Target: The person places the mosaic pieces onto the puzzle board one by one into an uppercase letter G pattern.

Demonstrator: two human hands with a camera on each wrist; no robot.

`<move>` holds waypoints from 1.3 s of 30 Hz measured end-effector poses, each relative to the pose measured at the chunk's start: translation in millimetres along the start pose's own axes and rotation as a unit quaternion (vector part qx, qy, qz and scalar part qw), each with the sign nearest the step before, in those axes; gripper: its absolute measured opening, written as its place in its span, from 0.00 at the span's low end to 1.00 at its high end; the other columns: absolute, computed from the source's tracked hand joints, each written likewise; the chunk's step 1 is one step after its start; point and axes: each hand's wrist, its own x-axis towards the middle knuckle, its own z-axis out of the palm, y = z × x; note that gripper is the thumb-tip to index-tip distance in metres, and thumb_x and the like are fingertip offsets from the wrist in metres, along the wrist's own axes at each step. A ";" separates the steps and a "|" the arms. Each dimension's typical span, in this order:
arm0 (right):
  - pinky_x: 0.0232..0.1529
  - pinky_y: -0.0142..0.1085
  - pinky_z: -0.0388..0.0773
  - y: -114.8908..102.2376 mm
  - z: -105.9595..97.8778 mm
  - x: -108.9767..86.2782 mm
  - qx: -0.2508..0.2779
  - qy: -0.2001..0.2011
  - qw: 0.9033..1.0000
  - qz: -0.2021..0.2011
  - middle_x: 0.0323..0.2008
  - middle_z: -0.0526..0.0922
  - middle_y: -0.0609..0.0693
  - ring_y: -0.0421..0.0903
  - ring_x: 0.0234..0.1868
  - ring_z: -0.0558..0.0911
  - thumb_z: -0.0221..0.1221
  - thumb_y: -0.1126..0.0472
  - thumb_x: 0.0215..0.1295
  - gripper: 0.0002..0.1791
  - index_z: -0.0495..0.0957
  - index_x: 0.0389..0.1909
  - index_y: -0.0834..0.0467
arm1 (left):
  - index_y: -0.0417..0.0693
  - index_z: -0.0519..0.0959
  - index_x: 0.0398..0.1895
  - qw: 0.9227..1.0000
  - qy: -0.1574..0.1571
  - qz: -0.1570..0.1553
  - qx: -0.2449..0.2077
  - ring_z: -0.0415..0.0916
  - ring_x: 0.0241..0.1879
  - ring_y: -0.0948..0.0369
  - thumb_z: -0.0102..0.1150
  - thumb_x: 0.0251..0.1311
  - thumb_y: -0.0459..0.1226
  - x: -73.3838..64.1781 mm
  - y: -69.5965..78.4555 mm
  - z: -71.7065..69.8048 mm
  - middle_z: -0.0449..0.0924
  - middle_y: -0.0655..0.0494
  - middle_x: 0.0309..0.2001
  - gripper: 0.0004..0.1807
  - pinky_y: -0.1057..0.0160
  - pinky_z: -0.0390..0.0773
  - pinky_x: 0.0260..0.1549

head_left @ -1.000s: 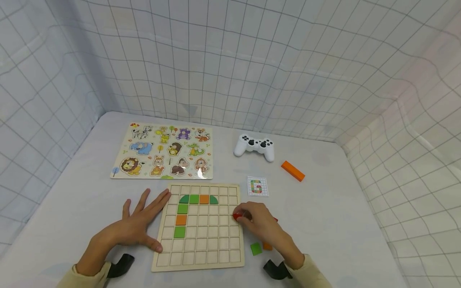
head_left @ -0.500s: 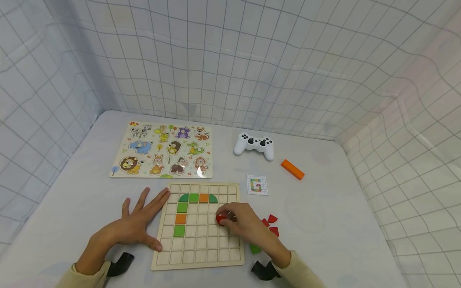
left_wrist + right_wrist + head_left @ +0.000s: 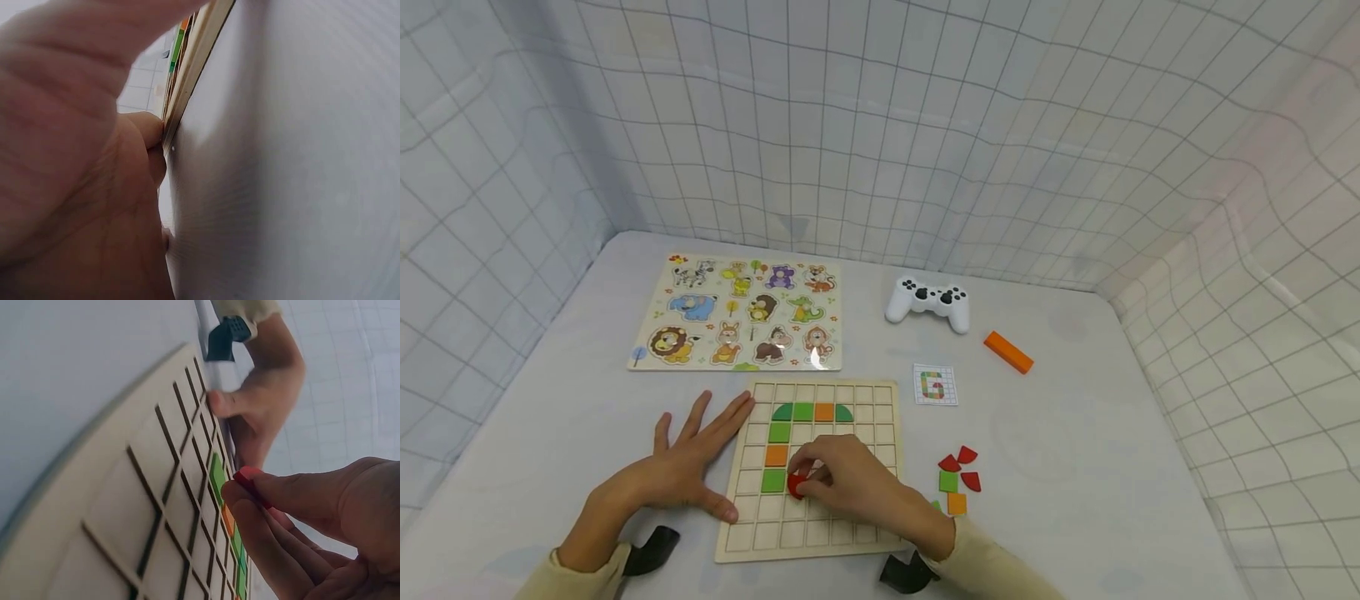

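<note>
My right hand (image 3: 853,479) pinches a red quarter-circle tile (image 3: 796,487) between thumb and fingertips, over the wooden grid board (image 3: 850,550). In the right wrist view the red tile (image 3: 250,480) is between the fingers, close to a green square (image 3: 217,477) on the board. My left hand (image 3: 681,475) lies spread at the board's left edge, its thumb and fingertips touching the rim. Green and orange squares, with dark green quarter-circles at two corners, form a row and a column on the grid. The left wrist view shows mostly palm and the board's edge (image 3: 200,53).
Right of the board lie several red quarter-circles (image 3: 971,481), a green square (image 3: 948,481) and an orange square (image 3: 957,503). Beyond are a pattern card (image 3: 936,385), an orange bar (image 3: 1008,352), a white game controller (image 3: 928,305) and an animal puzzle (image 3: 737,312).
My right hand has carried the red tile leftward from the board's right edge to beside the lowest green square, uncovering the loose tiles at right. The left hand stays put.
</note>
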 end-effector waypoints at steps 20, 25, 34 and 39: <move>0.32 0.13 0.69 -12.3 28.9 12.8 -0.092 -0.020 0.995 -0.026 0.30 0.84 0.36 0.22 0.30 0.73 0.67 0.62 0.64 0.04 0.87 0.38 0.51 | 0.60 0.40 0.82 1.000 0.003 0.004 0.008 0.17 0.75 0.32 0.79 0.25 0.63 0.1 -0.1 1.4 0.34 0.48 0.82 0.79 0.20 0.19 0.57; 0.34 0.13 0.67 -13.9 29.5 11.8 -0.134 -0.024 0.990 -0.037 0.34 0.84 0.37 0.24 0.34 0.74 0.66 0.60 0.65 0.05 0.88 0.40 0.50 | 0.61 0.40 0.82 1.000 0.001 0.002 0.007 0.16 0.76 0.32 0.79 0.26 0.63 0.3 0.3 1.6 0.34 0.49 0.82 0.79 0.20 0.19 0.57; 0.31 0.13 0.65 -15.6 30.1 9.4 -0.168 -0.033 0.984 -0.044 0.35 0.83 0.37 0.24 0.32 0.71 0.70 0.54 0.62 0.10 0.89 0.43 0.50 | 0.60 0.40 0.82 1.000 0.003 0.004 0.004 0.16 0.75 0.32 0.80 0.26 0.63 -0.1 1.2 1.9 0.34 0.48 0.82 0.79 0.20 0.18 0.57; 0.33 0.13 0.67 -16.5 31.3 9.6 -0.185 -0.016 0.982 -0.043 0.37 0.82 0.38 0.24 0.34 0.73 0.69 0.55 0.63 0.10 0.88 0.44 0.50 | 0.59 0.40 0.82 1.000 0.004 0.006 0.001 0.16 0.75 0.32 0.80 0.26 0.62 -0.2 2.1 1.1 0.34 0.48 0.82 0.79 0.20 0.18 0.56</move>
